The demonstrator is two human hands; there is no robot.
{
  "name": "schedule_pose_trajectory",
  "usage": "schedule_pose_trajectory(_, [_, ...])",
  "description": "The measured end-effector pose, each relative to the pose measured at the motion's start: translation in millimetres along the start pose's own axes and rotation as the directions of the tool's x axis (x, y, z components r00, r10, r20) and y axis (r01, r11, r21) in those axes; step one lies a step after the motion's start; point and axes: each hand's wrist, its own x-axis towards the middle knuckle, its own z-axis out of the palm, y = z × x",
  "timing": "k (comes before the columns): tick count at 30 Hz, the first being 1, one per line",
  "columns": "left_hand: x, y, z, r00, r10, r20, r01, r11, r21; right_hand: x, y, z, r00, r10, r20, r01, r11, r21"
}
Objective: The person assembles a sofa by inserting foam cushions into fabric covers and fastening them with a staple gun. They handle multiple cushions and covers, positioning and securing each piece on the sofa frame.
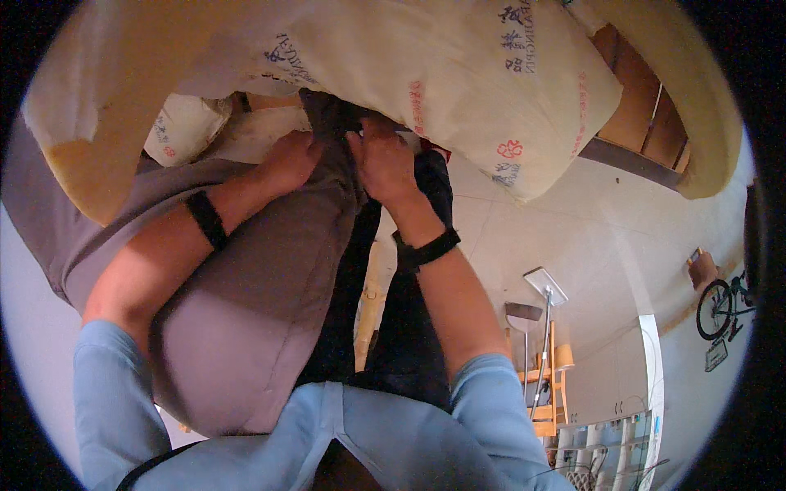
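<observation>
A large grey-brown fabric cover point(246, 327) lies over my lap and spreads to the left, bulging as if padded. At its far edge, my left hand point(293, 159) is closed on the cloth, its fingertips partly hidden. Just to the right, my right hand point(383, 159) pinches a darker, bunched part of the same cover with bent fingers. Beyond both hands, a cream cushion insert point(458, 74) with red and dark printing hangs over the cover's edge. Yellow foam point(86, 184) shows at the far left.
A smaller cream printed bundle point(187, 127) sits behind the cover. Wooden boards point(639, 94) are at the far right, beside curved yellow foam point(720, 155). On the right stand a flat mop point(547, 286), a dustpan point(524, 311), a wooden chair point(544, 397) and a bicycle point(716, 309).
</observation>
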Motion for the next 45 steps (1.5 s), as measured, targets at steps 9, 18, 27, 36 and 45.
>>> schedule_pose_trajectory(9, [-19, 31, -23, 0.997, -0.059, -0.046, 0.06, 0.998, 0.035, 28, -5, -20, 0.804, -0.589, 0.083, 0.59, 0.774, -0.228])
schedule_pose_trajectory(18, [-22, 44, -34, 0.991, -0.107, 0.08, 0.102, 0.993, 0.057, 39, -15, -31, 0.723, -0.674, 0.152, 0.681, 0.657, -0.324])
schedule_pose_trajectory(27, [-23, 45, -31, 0.993, -0.095, 0.07, 0.087, 0.99, 0.11, 59, -39, -34, 0.533, -0.72, 0.445, 0.842, 0.401, -0.36])
schedule_pose_trajectory(36, [-22, 53, -36, 1.0, -0.018, -0.005, 0.018, 0.996, 0.09, 65, -28, -32, 0.464, -0.729, 0.502, 0.885, 0.355, -0.302])
schedule_pose_trajectory(45, [-22, 58, -42, 0.993, 0.118, 0.024, -0.117, 0.896, 0.429, 30, -16, -37, 0.779, -0.574, 0.252, 0.627, 0.71, -0.32])
